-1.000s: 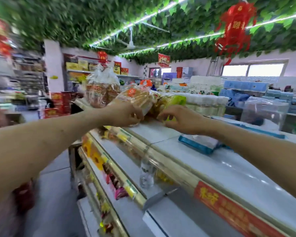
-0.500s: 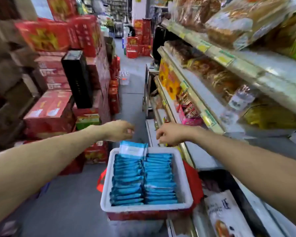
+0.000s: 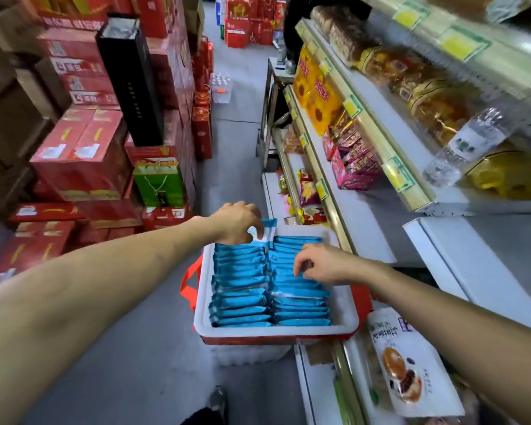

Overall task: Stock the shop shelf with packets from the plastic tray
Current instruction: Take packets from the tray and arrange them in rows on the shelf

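Note:
A white plastic tray sits low in the aisle on a red bag, holding two rows of blue packets. My left hand is at the tray's far left corner and pinches an upright blue-and-white packet. My right hand hovers over the right row with fingers curled down onto the packets; whether it holds one is unclear. The shop shelf rises to the right of the tray.
Stacked red cartons and a black box line the aisle's left side. The shelf tiers hold bread, yellow and pink snack packs and a water bottle. A white pastry bag lies near right. Grey floor lies beside the tray.
My view dropped from the top shelf to the tray. Both hands came down from the bread packets to the tray; my left hand now pinches a blue packet.

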`<state>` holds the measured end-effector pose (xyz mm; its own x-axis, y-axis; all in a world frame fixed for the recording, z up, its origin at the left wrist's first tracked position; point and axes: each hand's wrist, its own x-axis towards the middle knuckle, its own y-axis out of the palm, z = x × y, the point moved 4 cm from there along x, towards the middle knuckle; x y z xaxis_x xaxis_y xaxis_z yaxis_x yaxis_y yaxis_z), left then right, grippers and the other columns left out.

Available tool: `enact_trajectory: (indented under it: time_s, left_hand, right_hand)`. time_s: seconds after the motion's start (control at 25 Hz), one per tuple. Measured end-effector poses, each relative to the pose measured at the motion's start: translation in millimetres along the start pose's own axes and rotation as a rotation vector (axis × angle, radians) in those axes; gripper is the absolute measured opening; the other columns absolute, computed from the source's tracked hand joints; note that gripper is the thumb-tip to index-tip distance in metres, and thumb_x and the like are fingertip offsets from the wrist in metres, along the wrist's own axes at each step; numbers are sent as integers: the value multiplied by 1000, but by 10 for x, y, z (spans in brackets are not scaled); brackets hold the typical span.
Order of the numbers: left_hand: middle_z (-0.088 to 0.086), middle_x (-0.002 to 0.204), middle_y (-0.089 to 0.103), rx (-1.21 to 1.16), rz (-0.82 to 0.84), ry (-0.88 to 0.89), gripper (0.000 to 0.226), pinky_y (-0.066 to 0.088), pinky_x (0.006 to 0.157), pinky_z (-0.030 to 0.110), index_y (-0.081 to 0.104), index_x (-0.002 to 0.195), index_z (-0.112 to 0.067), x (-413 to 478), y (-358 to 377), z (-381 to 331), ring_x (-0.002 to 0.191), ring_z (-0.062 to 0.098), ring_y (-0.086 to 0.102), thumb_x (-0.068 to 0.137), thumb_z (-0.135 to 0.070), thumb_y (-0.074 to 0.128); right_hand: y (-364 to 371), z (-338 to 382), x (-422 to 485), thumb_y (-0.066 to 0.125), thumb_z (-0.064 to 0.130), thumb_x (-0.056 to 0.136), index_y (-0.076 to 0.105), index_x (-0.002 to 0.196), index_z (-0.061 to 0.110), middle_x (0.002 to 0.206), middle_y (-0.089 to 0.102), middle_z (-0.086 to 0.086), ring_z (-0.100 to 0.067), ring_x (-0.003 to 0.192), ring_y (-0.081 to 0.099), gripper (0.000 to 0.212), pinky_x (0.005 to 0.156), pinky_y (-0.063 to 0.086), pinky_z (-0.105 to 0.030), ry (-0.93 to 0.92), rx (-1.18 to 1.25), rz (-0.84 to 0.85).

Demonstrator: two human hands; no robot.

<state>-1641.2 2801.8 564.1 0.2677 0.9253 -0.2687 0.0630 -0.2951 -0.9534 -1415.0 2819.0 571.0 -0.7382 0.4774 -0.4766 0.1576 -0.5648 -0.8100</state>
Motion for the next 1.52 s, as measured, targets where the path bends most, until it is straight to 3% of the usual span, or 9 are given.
enact_trajectory:
  time_s: [0.16, 0.32, 0.52, 0.76, 0.88, 1.12, 1.28, 1.4, 1.52]
  left_hand:
    - [-2, 126, 58, -56, 52, 73, 48, 55, 89, 45, 73, 111, -38, -45, 143, 84, 109, 25, 61, 84, -3, 55]
    - [-7, 123, 60, -57, -3, 116, 46, 56, 86, 44, 71, 113, -40, -54, 127, 125, 107, 23, 63, 91, -4, 53]
    - [-12, 119, 55, -133, -22, 172, 45, 52, 87, 41, 69, 115, -43, 13, -202, 202, 104, 17, 60, 93, -6, 55]
    - [-14, 115, 60, -200, -61, 298, 44, 45, 91, 25, 76, 114, -40, 357, -1596, 52, 99, 5, 57, 95, -6, 54]
    - [-13, 111, 66, -182, -172, 378, 47, 45, 90, 23, 78, 106, -39, 643, -2680, -142, 98, 1, 60, 92, -1, 56]
    - [-8, 116, 72, -86, -351, 634, 46, 51, 97, 37, 80, 101, -40, 915, -4507, -1010, 104, 19, 66, 98, 2, 61]
    - [-11, 110, 74, -66, -410, 916, 51, 55, 91, 36, 78, 102, -45, 1093, -4996, -2028, 100, 12, 69, 96, 3, 65]
    - [-15, 110, 75, -92, -402, 1057, 45, 55, 95, 44, 79, 104, -35, 1221, -5063, -2722, 104, 10, 70, 94, 7, 66]
    - [-15, 111, 75, -129, -391, 1122, 45, 54, 97, 38, 79, 103, -38, 1285, -5039, -3336, 106, 10, 69, 95, 4, 66]
  right_hand:
    - [315, -126, -163, 68, 14, 90, 75, 108, 33, 112, 57, 12, -5, 102, 56, 27, 95, 44, -27, -61, 51, 74]
    - [483, -146, -154, 60, 16, 96, 68, 127, 35, 125, 57, 10, -8, 113, 52, 37, 94, 41, -24, -133, -90, -20]
    - [566, -128, -178, 54, 11, 100, 64, 128, 33, 122, 57, 10, -11, 113, 50, 37, 92, 52, -36, -177, -196, -115]
    - [-799, -227, -394, 64, 2, 94, 75, 119, 22, 112, 67, 0, -12, 103, 53, 34, 92, 43, -26, -176, -149, -336]
    - [-1964, -211, -871, 62, 6, 94, 72, 125, 31, 121, 64, 6, -13, 109, 58, 42, 96, 47, -32, -65, -249, -436]
    - [-3632, -64, -2665, 68, 2, 93, 75, 121, 29, 110, 64, 24, 0, 102, 60, 40, 88, 43, -14, 125, -194, -776]
    - [-3873, -401, -4087, 67, -6, 89, 78, 116, 25, 89, 65, 31, 15, 84, 58, 43, 73, 39, -10, 416, -266, -986]
    - [-3644, -745, -4926, 65, -4, 91, 78, 109, 34, 86, 69, 13, 2, 68, 56, 44, 63, 40, -22, 671, -244, -1030]
    - [-3292, -1002, -5436, 63, -3, 93, 78, 105, 38, 105, 72, 11, -3, 81, 57, 45, 69, 46, -18, 819, -169, -1048]
